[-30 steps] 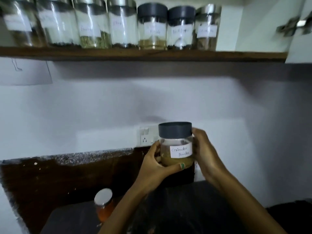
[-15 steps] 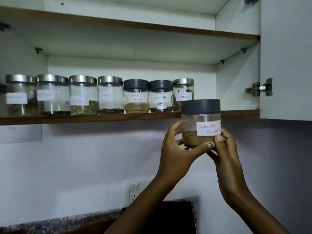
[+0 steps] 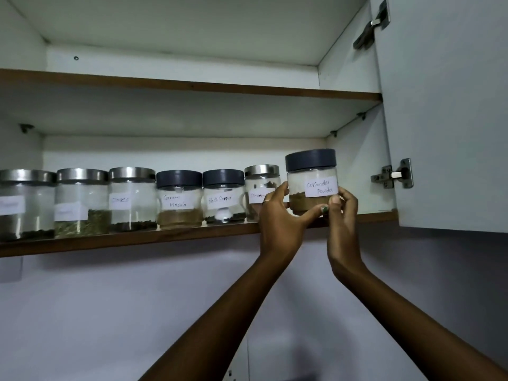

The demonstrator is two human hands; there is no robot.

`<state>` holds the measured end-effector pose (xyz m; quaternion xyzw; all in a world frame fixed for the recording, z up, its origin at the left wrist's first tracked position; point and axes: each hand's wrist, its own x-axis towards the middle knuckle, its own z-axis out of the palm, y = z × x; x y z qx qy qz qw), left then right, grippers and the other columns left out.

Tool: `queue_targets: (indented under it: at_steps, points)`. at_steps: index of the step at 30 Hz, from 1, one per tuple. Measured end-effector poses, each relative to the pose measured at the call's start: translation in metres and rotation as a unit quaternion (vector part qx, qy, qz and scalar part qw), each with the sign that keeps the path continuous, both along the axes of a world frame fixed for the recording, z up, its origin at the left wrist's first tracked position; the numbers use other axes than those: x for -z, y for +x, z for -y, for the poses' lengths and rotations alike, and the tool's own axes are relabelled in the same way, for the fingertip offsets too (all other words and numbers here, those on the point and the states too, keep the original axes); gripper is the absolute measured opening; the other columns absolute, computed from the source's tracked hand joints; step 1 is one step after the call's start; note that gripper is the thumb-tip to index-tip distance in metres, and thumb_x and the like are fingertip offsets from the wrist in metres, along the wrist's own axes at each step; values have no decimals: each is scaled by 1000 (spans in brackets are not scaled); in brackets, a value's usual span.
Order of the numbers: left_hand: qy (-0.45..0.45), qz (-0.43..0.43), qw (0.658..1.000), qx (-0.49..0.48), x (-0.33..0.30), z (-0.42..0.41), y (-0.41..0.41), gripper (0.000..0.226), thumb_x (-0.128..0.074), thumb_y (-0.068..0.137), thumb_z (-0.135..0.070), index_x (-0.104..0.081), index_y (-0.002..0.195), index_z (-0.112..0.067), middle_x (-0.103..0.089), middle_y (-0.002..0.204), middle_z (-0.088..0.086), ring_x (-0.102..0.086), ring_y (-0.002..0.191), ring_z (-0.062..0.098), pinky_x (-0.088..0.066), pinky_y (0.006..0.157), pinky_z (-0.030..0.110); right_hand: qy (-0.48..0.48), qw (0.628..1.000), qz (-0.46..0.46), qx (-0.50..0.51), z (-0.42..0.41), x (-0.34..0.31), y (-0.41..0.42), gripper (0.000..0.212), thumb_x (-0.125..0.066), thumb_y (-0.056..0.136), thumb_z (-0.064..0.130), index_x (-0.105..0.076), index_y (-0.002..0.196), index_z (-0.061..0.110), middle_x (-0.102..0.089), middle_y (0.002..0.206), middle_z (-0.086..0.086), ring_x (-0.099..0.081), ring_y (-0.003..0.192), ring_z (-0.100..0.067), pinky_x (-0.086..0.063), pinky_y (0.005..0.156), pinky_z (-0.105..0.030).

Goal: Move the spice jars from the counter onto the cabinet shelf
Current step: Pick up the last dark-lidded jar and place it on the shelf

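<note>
Up at the open cabinet, both hands hold the coriander powder jar (image 3: 311,182) at the right end of the lower shelf (image 3: 165,237). The left hand (image 3: 280,218) wraps its left side, thumb under the front; the right hand (image 3: 343,215) has its fingers (image 3: 347,196) clasped on the right side. Whether its base touches the shelf edge I cannot tell. It sits just right of a steel-lidded jar (image 3: 259,188), the end of a row including the black pepper jar (image 3: 223,196) and garam masala jar (image 3: 179,199). The cabinet door (image 3: 450,111) stands open at right.
</note>
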<state>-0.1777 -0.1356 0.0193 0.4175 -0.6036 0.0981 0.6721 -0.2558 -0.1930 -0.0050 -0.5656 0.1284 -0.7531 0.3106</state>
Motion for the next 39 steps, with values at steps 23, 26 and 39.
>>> queue_targets:
  at_steps: [23, 26, 39]
  points:
    - [83, -5, 981, -177, 16, 63, -9, 43, -50, 96, -17, -43, 138, -11, -54, 131, 7, -53, 117, 19, -43, 94, 22, 18, 944, -243, 224, 73, 6, 3, 44, -33, 95, 50, -41, 131, 26, -54, 121, -2, -43, 117, -17, -21, 101, -41]
    - [60, -11, 978, -197, 20, 63, -8, 46, -49, 96, -11, -41, 141, -13, -51, 138, 5, -47, 126, 17, -35, 101, 18, 9, 941, -234, 243, 74, 9, 5, 45, -38, 93, 53, -43, 129, 26, -54, 118, -2, -46, 114, -18, -23, 99, -41]
    - [75, 12, 977, -197, 32, 70, -9, 43, -35, 101, -21, -36, 144, -16, -41, 145, 7, -40, 132, 17, -35, 105, 22, -4, 898, -269, 348, 75, 15, 13, 40, -39, 95, 45, -45, 127, 21, -56, 121, 0, -40, 122, -16, -21, 90, -39]
